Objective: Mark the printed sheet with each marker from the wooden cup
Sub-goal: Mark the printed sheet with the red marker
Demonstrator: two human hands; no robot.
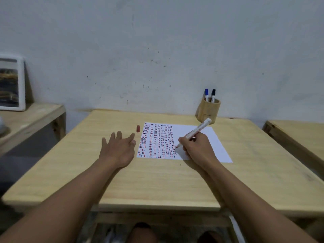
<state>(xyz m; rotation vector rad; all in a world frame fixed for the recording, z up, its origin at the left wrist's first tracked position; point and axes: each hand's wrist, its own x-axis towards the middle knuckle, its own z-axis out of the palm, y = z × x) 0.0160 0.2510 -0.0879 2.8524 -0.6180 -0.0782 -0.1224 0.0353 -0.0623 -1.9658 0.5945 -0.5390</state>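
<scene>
A white printed sheet (pixel 208 137) lies on the wooden table (pixel 157 178), its left half filled with columns of red and dark marks. My right hand (pixel 196 149) grips a white marker (pixel 198 129) with its red tip touching the sheet near the lower middle. The red cap (pixel 138 128) lies on the table just left of the sheet's top corner. My left hand (pixel 118 148) rests flat with fingers spread, left of the sheet, holding nothing. The wooden cup (pixel 208 110) stands at the back right with a blue-capped marker (pixel 206 94) and a black-capped marker (pixel 213 95) in it.
A grey wall runs right behind the table. A lower wooden shelf (pixel 31 118) on the left carries a white-framed box (pixel 11 84). Another wooden table edge (pixel 296 137) is at the right. My knees show below the table's front edge.
</scene>
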